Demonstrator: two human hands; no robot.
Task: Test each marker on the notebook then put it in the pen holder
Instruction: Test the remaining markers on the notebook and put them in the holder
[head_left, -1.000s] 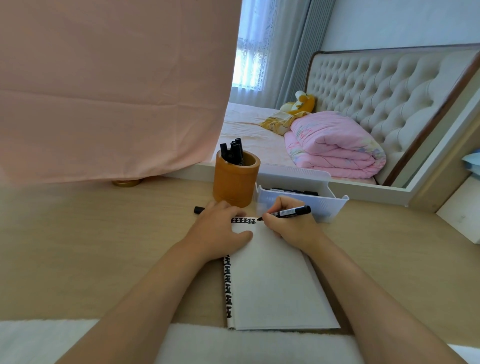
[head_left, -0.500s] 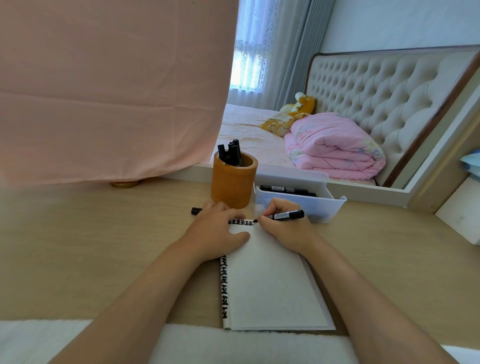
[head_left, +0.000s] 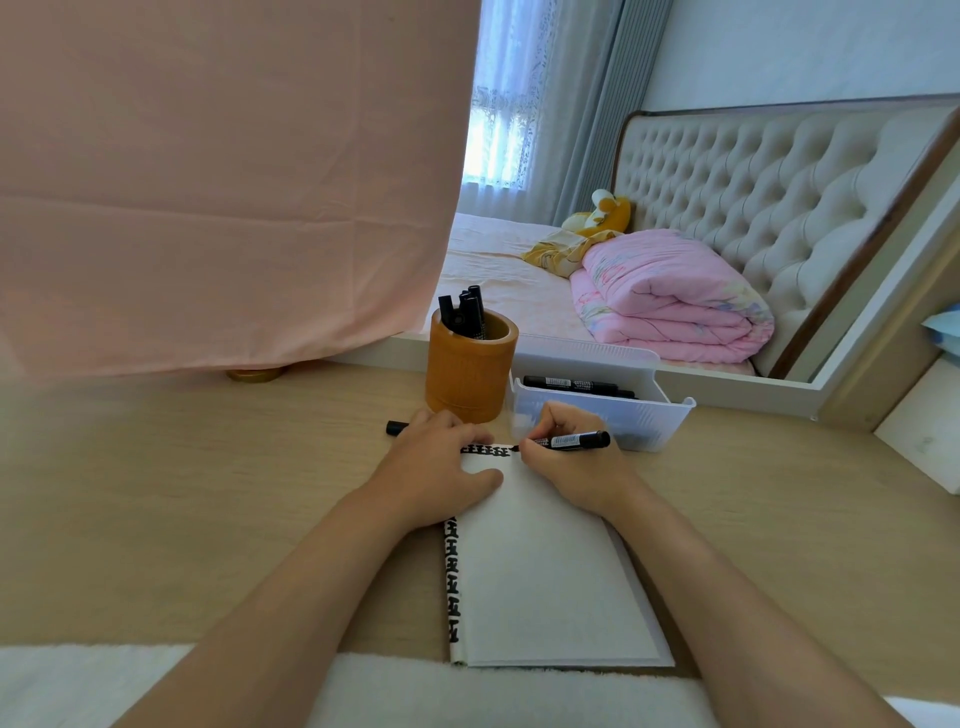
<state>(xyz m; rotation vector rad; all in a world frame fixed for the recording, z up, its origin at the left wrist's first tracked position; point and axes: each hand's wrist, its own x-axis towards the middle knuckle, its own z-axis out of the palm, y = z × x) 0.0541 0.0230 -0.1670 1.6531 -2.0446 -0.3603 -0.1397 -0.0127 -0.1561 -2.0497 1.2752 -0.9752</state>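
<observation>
An open white notebook (head_left: 545, 577) lies on the wooden desk (head_left: 208, 509), with black marks along its top and left edges. My right hand (head_left: 576, 462) grips a black marker (head_left: 571, 441) whose tip touches the page's top edge. My left hand (head_left: 441, 467) presses flat on the notebook's top left corner, and a black cap (head_left: 396, 427) sticks out from under its fingers. An orange-brown pen holder (head_left: 470, 371) stands just beyond, with several black markers (head_left: 465, 314) in it.
A clear plastic tray (head_left: 623, 410) with black markers (head_left: 571, 385) sits right of the holder. A pink cloth (head_left: 223, 182) hangs over the desk's far left. A mirror behind shows a bed and a pink quilt. White fabric (head_left: 467, 696) lies along the near edge.
The marker tip has shifted a little right along the top edge, adding to the black marks. The view moved slightly; my left hand stays on the page.
</observation>
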